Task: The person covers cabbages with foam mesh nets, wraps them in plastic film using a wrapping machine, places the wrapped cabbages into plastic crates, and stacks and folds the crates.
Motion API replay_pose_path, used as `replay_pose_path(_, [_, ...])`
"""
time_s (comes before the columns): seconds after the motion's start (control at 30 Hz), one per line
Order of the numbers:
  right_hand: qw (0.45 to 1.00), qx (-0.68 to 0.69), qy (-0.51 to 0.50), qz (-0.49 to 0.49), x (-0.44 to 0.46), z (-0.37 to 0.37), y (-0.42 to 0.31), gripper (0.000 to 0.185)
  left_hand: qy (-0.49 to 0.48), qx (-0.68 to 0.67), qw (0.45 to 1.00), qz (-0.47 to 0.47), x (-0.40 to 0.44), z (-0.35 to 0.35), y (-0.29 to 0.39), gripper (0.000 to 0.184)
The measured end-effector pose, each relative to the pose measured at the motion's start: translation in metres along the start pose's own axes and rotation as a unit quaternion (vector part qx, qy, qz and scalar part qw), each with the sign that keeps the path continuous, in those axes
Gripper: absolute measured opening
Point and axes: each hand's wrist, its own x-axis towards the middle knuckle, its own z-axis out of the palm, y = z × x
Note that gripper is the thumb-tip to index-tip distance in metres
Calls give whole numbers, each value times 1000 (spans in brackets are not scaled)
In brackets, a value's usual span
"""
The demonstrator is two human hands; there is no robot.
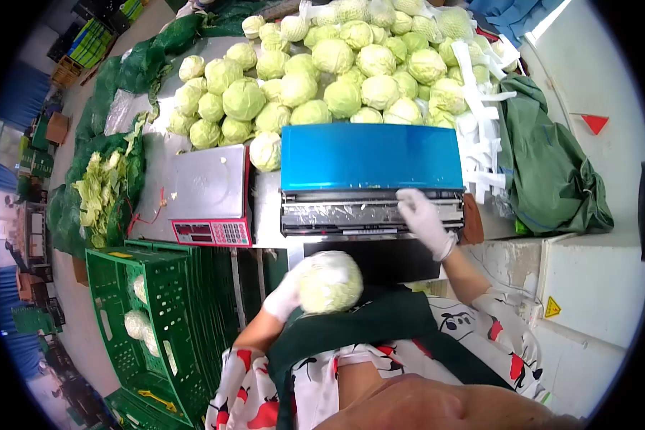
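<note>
My left hand (285,295), in a white glove, is wrapped round the side of a pale green cabbage (330,283) held close to my dark green apron. Shiny clear film seems to cover the cabbage. My right hand (426,226), also gloved, reaches over the front of a blue-lidded film wrapping machine (369,156). Its fingers are stretched out and touch the right part of the clear film (344,213) on the rollers. Whether the fingertips grip any film is too small to make out. A black plate (401,259) lies at the machine's front.
Many loose cabbages (337,57) are piled behind the machine. A red-framed scale (211,186) stands on the left. Green crates (183,322) with several cabbages are lower left. White foam nets (480,136) and a green sack (552,165) lie on the right.
</note>
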Motion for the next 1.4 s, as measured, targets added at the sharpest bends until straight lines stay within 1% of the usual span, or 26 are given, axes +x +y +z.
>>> replay_pose_path(0.07, [997, 49, 19, 57, 48, -15, 8, 31, 131, 68, 959, 240, -38, -58, 19, 45])
replay_pose_path(0.17, [995, 86, 27, 43, 136, -22, 29, 39, 279, -49, 862, 421, -139, -43, 97, 76])
replay_pose_path(0.2, [996, 72, 38, 25, 169, -23, 36, 43, 345, -33, 802, 487, -174, -39, 123, 82])
replay_pose_path(0.23, [997, 58, 52, 7, 206, -23, 44, 47, 484, 88, 695, 524, -219, -58, 139, 78])
replay_pose_path(0.27, [996, 28, 88, 0, 248, -21, 65, 52, 499, 148, 636, 570, -249, -47, 154, 73])
replay_pose_path(0.3, [992, -2, 125, -5, 289, -17, 85, 57, 574, 217, 529, 587, -265, -31, 164, 69])
replay_pose_path(0.33, [992, 2, 124, 15, 325, -21, 83, 60, 569, 137, 559, 587, -286, -24, 171, 61])
replay_pose_path(0.43, [983, -37, 179, 23, 412, -32, 80, 68, 657, 125, 492, 557, -367, -83, 175, 64])
replay_pose_path(0.53, [971, -116, 205, 35, 493, -32, 102, 72, 786, 316, 376, 376, -402, -130, 175, 66])
replay_pose_path(0.57, [972, -123, 192, 50, 511, -38, 96, 72, 803, 307, 396, 322, -390, -128, 183, 64])
replay_pose_path(0.63, [968, -156, 191, 48, 547, -46, 93, 73, 806, 532, 198, 167, -335, -103, 236, 63])
replay_pose_path(0.7, [955, -203, 214, 17, 584, -43, 102, 75, 729, 597, 179, 282, -275, -129, 312, 60])
replay_pose_path(0.73, [953, -216, 211, 6, 591, -43, 97, 74, 670, 558, 379, 309, -196, -81, 351, 55])
replay_pose_path(0.77, [951, -228, 209, -4, 596, -44, 80, 74, 613, 611, 349, 359, -154, -105, 391, 54])
replay_pose_path(0.8, [948, -241, 208, -14, 602, -39, 74, 75, 564, 553, 475, 388, -66, -58, 409, 57])
replay_pose_path(0.9, [934, -331, 126, -45, 665, -25, 102, 103, 430, 636, 544, 338, 137, -10, 476, 65])
replay_pose_path(0.93, [926, -353, 120, -56, 677, -23, 110, 102, 362, 674, 552, 333, 199, 10, 490, 68])
replay_pose_path(0.97, [918, -375, 113, -65, 686, -21, 117, 101, 304, 639, 613, 352, 263, 30, 498, 69])
replay_pose_path(1.03, [887, -444, 71, -103, 679, -27, 109, 95, 212, 669, 633, 327, 370, 77, 502, 76])
replay_pose_path(1.07, [862, -488, 35, -131, 651, -42, 84, 90, 232, 669, 636, 307, 426, 88, 508, 81])
replay_pose_path(1.1, [833, -531, -1, -156, 634, -52, 77, 84, 248, 705, 585, 315, 476, 102, 507, 85])
replay_pose_path(1.13, [801, -491, 179, -292, 676, -30, 144, 72, 255, 722, 559, 316, 520, 117, 503, 83])
replay_pose_path(1.23, [949, -286, 62, -116, 665, -44, 119, 67, 289, 735, 528, 312, 606, 134, 481, 76])
replay_pose_path(1.3, [856, -436, 108, -256, 655, -42, 135, 60, 300, 719, 539, 320, 636, 137, 468, 72])
replay_pose_path(1.37, [946, -121, 236, -185, 640, -35, 153, 56, 288, 679, 583, 342, 650, 137, 462, 68])
replay_pose_path(1.4, [945, -112, 256, -169, 626, -35, 147, 58, 271, 647, 618, 355, 650, 136, 461, 66])
